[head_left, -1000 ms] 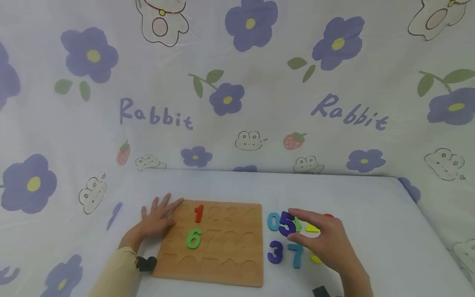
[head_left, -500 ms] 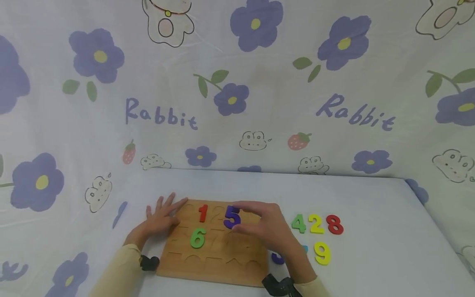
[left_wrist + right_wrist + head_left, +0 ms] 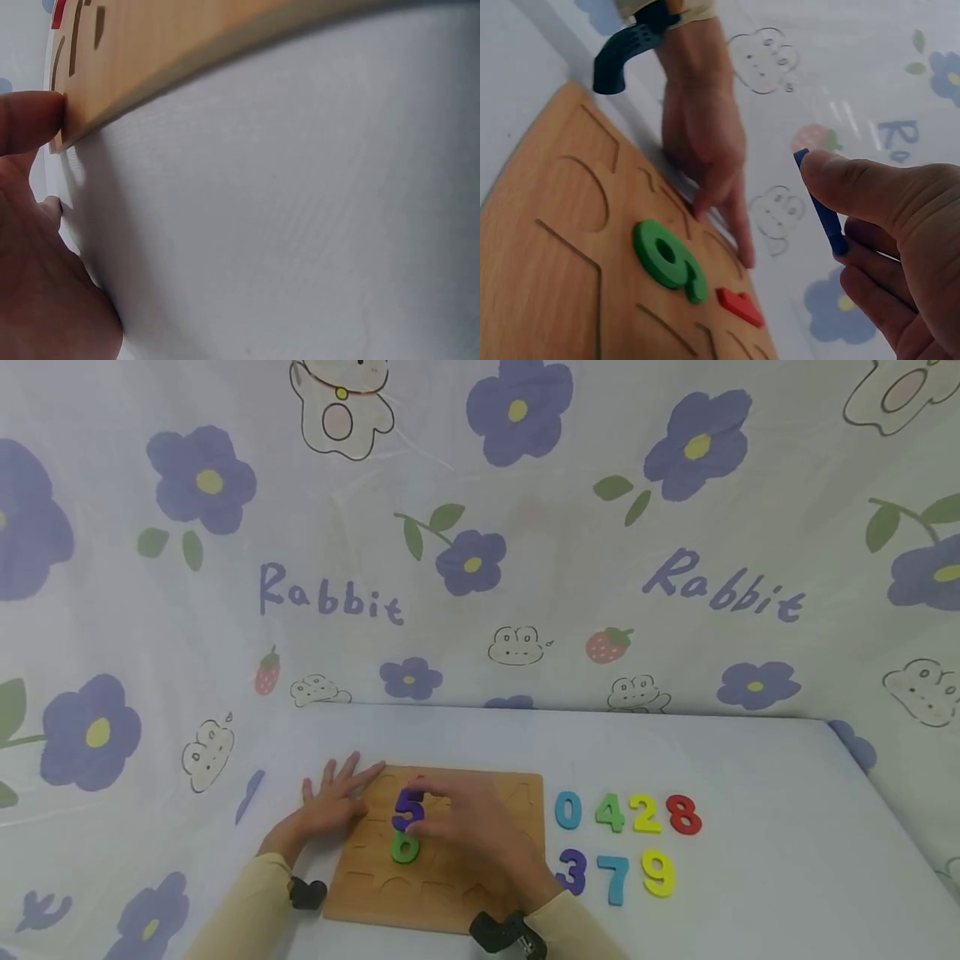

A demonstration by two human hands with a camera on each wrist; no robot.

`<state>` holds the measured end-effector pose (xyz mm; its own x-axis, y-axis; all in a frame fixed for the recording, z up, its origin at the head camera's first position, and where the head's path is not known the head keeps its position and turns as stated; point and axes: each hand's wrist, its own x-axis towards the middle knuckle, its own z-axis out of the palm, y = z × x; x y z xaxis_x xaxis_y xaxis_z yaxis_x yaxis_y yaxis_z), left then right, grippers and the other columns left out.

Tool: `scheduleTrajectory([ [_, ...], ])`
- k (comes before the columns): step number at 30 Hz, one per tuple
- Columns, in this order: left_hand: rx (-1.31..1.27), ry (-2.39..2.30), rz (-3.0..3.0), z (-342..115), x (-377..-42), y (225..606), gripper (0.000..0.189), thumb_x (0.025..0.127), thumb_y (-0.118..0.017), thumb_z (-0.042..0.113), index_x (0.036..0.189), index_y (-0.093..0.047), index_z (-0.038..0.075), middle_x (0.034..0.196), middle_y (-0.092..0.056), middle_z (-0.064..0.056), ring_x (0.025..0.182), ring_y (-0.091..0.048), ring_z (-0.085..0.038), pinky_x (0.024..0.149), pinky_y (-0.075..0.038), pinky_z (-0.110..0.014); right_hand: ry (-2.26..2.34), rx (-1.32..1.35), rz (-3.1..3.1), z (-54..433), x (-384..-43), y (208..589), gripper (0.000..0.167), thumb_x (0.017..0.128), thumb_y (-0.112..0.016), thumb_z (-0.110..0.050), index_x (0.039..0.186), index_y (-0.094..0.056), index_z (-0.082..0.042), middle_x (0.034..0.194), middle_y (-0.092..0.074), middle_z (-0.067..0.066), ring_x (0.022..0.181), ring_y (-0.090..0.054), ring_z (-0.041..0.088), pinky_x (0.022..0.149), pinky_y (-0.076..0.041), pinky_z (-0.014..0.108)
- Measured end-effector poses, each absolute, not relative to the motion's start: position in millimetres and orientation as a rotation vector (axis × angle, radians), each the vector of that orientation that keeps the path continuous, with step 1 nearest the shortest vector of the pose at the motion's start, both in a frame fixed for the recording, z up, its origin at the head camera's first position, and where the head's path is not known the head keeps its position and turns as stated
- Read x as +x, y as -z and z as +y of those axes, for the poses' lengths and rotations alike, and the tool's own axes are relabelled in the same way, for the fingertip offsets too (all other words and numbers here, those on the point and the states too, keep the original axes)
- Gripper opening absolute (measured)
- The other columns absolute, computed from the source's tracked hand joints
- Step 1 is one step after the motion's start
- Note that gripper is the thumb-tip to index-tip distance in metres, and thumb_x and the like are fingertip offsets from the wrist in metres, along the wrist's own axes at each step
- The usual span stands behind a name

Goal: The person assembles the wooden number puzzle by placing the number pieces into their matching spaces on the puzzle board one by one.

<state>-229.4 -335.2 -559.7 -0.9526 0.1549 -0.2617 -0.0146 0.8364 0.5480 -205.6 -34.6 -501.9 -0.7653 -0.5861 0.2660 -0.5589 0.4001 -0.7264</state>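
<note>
My right hand (image 3: 483, 822) pinches a purple number 5 (image 3: 407, 810) between thumb and fingers, above the left half of a wooden number board (image 3: 375, 902). In the right wrist view, the 5 is seen edge-on and held clear of the board. A green number 6 (image 3: 667, 262) and a red number 1 (image 3: 740, 306) sit on the board; in the head view, the 5 and my right hand cover most of the 1 and part of the 6. With fingers spread, my left hand (image 3: 330, 806) touches the board's left edge.
Right of the board, loose numbers lie in two rows: 0 (image 3: 567, 810), 4 (image 3: 611, 812), 2 (image 3: 645, 813) and 8 (image 3: 683, 814) behind; 3 (image 3: 572, 871), 7 (image 3: 615, 878) and 9 (image 3: 658, 872) in front. A patterned cloth (image 3: 525, 527) hangs behind the white table (image 3: 787, 827).
My right hand has carried the purple 5 leftward, from over the loose numbers to above the board's left half. The left hand stays at the board's edge.
</note>
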Motion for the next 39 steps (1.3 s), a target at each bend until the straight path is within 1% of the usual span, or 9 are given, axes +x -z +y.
scheduleTrajectory([
  [2, 0.100, -0.811, 2.715, -334.6, -228.5, 556.7, 0.077, 0.097, -0.056, 0.023, 0.171, -0.038, 0.032, 0.185, 0.003, -0.021, 0.165, 0.020, -0.058, 0.119, 0.024, -0.083, 1.268, -1.063, 2.624, -45.0, -206.6, 504.6, 0.046, 0.092, -0.089, -0.038, 0.136, -0.076, -0.031, 0.125, -0.079, -0.016, 0.122, -0.074, 0.015, 0.107, -0.059, 0.035],
  [6, 0.091, -0.813, 2.690, -332.8, -225.9, 548.2, 0.077, 0.097, -0.056, 0.020, 0.171, -0.039, 0.032, 0.185, 0.002, -0.021, 0.164, 0.019, -0.059, 0.118, 0.024, -0.084, 1.183, -1.022, 2.616, -65.2, -208.1, 512.1, 0.046, 0.093, -0.088, -0.039, 0.136, -0.076, -0.029, 0.119, -0.079, -0.015, 0.110, -0.072, 0.013, 0.097, -0.059, 0.029],
  [9, 0.087, -0.789, 2.689, -331.5, -224.0, 544.7, 0.075, 0.099, -0.055, 0.018, 0.172, -0.039, 0.032, 0.185, 0.001, -0.019, 0.165, 0.019, -0.057, 0.119, 0.023, -0.084, 1.134, -1.014, 2.607, -79.2, -208.9, 519.2, 0.046, 0.094, -0.087, -0.038, 0.137, -0.076, -0.027, 0.119, -0.079, -0.015, 0.104, -0.069, 0.007, 0.093, -0.057, 0.026],
  [14, 0.086, -0.787, 2.695, -331.9, -222.6, 543.9, 0.071, 0.102, -0.055, 0.021, 0.171, -0.040, 0.031, 0.185, 0.000, -0.019, 0.166, 0.018, -0.057, 0.120, 0.021, -0.084, 1.083, -1.019, 2.552, -98.0, -208.2, 528.1, 0.050, 0.093, -0.088, -0.035, 0.140, -0.074, -0.029, 0.121, -0.079, -0.016, 0.104, -0.068, 0.001, 0.095, -0.059, 0.024],
  [20, 0.073, -0.804, 2.686, -332.9, -223.2, 543.9, 0.072, 0.100, -0.056, 0.022, 0.171, -0.041, 0.032, 0.185, 0.001, -0.018, 0.166, 0.019, -0.056, 0.120, 0.023, -0.083, 1.016, -1.066, 2.559, -110.7, -203.9, 536.7, 0.055, 0.093, -0.089, -0.030, 0.145, -0.070, -0.031, 0.131, -0.078, -0.011, 0.115, -0.070, 0.005, 0.105, -0.059, 0.031],
  [25, 0.067, -0.824, 2.686, -334.1, -223.5, 544.5, 0.077, 0.096, -0.056, 0.020, 0.171, -0.040, 0.031, 0.185, 0.002, -0.019, 0.166, 0.019, -0.056, 0.120, 0.024, -0.082, 1.000, -1.049, 2.574, -116.0, -199.8, 539.2, 0.045, 0.092, -0.090, -0.027, 0.135, -0.074, -0.024, 0.121, -0.079, -0.009, 0.105, -0.069, 0.004, 0.099, -0.060, 0.028],
  [30, 0.069, -0.827, 2.687, -331.7, -222.9, 541.2, 0.077, 0.097, -0.056, 0.020, 0.171, -0.041, 0.031, 0.185, 0.002, -0.019, 0.166, 0.019, -0.056, 0.121, 0.024, -0.082, 0.965, -1.033, 2.605, -119.2, -195.0, 536.3, 0.035, 0.093, -0.089, -0.025, 0.126, -0.077, -0.019, 0.114, -0.080, -0.007, 0.099, -0.067, 0.004, 0.095, -0.060, 0.026],
  [35, 0.062, -0.823, 2.684, -330.0, -222.1, 539.3, 0.076, 0.097, -0.057, 0.018, 0.171, -0.040, 0.031, 0.185, 0.002, -0.019, 0.166, 0.019, -0.055, 0.121, 0.024, -0.082, 0.916, -1.045, 2.639, -121.6, -192.8, 536.9, 0.036, 0.093, -0.089, -0.026, 0.127, -0.077, -0.018, 0.116, -0.080, -0.007, 0.101, -0.069, 0.003, 0.097, -0.060, 0.024],
  [39, 0.057, -0.827, 2.684, -330.4, -221.4, 540.8, 0.077, 0.096, -0.057, 0.019, 0.171, -0.040, 0.029, 0.185, 0.001, -0.020, 0.166, 0.018, -0.057, 0.121, 0.022, -0.083, 0.924, -1.054, 2.643, -120.4, -192.6, 539.6, 0.043, 0.092, -0.089, -0.025, 0.132, -0.075, -0.019, 0.120, -0.080, -0.006, 0.104, -0.070, 0.004, 0.098, -0.060, 0.025],
])
